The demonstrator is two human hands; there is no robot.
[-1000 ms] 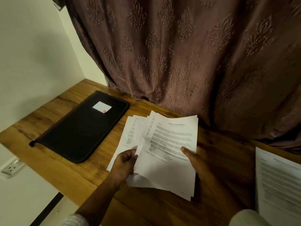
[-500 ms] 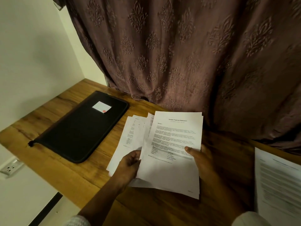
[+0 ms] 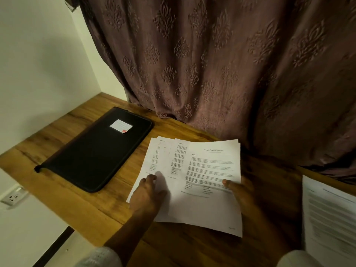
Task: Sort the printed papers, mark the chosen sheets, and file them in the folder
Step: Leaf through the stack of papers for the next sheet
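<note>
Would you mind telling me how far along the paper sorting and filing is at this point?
Done: a printed sheet lies apart at the right, perhaps already sorted. In hand: sorting; the left hand holds the fanned sheets while the right hand pinches the top sheet. Left: no pen or marks are visible, and the black folder lies closed on the table, so marking and filing remain.

A big brown curtain (image 3: 212,64) with a leaf pattern hangs down at the back – it touches the wooden table (image 3: 77,189). A pale wall (image 3: 38,54) stands on the left. A white wall socket (image 3: 13,197) sits low down beside the table. The room is dim.
</note>
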